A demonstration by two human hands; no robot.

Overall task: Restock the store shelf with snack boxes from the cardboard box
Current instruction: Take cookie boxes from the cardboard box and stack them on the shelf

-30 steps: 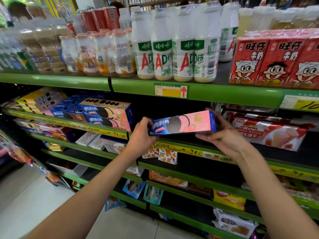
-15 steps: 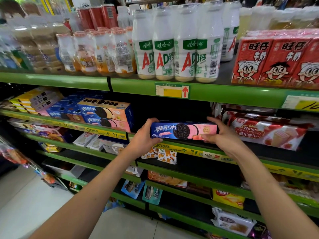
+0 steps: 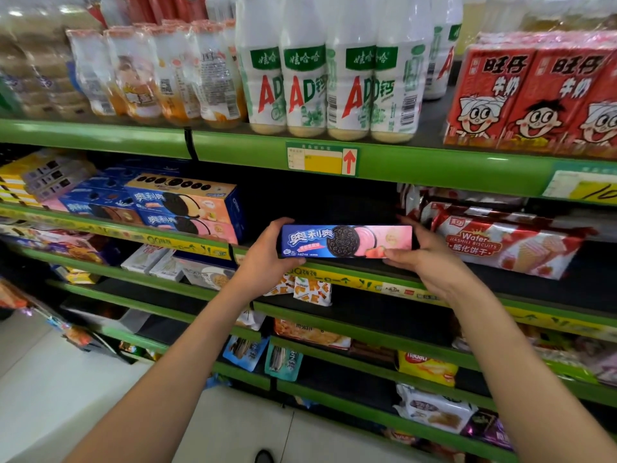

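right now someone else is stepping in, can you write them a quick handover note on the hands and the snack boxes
Left hand grips the blue end of the cookie box; right hand grips its pink end.
The box is level, label facing out, at the front edge of the second shelf, in the gap between the stacked cookie boxes and the wafer packs.
Done: some boxes already stacked at left.
Left: set this box down, let go, fetch more. The cardboard box is out of view.

Two bare forearms reach in from the near edge — no sleeves, watch or bracelet cloth on either. The left hand (image 3: 267, 259) and right hand (image 3: 424, 262) wear no gloves — short, plain fingernails.
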